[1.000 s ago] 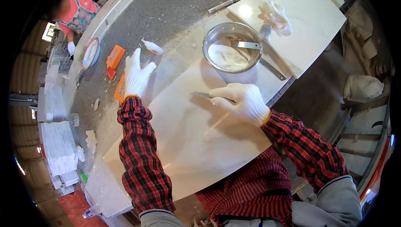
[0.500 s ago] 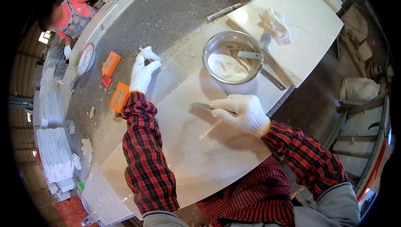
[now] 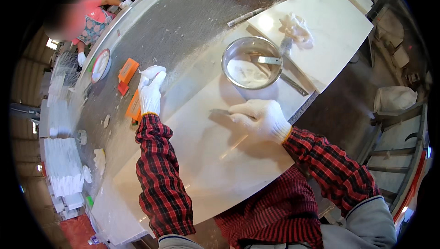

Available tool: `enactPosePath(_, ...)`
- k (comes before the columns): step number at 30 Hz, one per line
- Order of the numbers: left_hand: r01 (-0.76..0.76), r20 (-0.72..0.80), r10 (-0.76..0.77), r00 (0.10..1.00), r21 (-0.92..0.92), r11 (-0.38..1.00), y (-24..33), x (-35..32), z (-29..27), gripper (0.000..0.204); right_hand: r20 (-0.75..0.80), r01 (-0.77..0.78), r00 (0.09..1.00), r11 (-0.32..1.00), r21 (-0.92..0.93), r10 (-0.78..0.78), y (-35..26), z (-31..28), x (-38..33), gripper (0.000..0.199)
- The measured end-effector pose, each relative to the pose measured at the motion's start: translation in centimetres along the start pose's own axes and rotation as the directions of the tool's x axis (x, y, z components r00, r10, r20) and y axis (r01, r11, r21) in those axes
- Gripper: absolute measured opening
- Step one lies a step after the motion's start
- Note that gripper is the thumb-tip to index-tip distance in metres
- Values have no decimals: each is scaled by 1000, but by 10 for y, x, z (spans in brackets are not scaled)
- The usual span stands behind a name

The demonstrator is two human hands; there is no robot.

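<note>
Both my hands wear white gloves under red plaid sleeves. My right hand (image 3: 259,118) is closed around a thin metal blade (image 3: 219,111) that lies flat on a pale stone slab (image 3: 206,166). My left hand (image 3: 150,91) rests with fingers together on the slab's far left edge, holding nothing, next to a small white wad (image 3: 151,70). Just beyond my right hand stands a round steel bowl (image 3: 252,62) with white paste and a metal scraper in it.
Orange tools (image 3: 128,70) lie left of my left hand on the grey table. A second white slab (image 3: 330,33) with a crumpled rag (image 3: 295,28) lies far right. Another person (image 3: 87,24) works at the far left. White tile stacks (image 3: 62,166) sit on the left.
My left hand has slid farther forward along the slab's left edge, toward the white wad. My right hand stays on the blade, nearly still.
</note>
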State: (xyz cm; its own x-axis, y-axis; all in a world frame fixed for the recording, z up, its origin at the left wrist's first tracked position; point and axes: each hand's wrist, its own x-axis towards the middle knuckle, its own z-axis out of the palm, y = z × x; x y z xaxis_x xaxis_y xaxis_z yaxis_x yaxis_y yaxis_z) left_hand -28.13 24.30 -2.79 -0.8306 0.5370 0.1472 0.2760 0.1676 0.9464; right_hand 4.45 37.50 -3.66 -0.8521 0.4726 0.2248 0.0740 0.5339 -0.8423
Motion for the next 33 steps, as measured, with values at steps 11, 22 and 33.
enactPosePath(11, 230, 24, -230, 973, 11, 973, 54, -157, -79, 26, -2, -78, 997, 995, 68, 78, 7, 6, 0, 31)
enactPosePath(22, 415, -54, -412, 910, 56, 908, 95, -316, -63, 36, -12, -76, 997, 992, 99, 78, 6, 3, -3, 36)
enactPosePath(33, 461, 4, -467, 884, 152, 874, 109, -337, -16, 32, -160, 41, 987, 994, 101, -25, 20, 14, -1, 31)
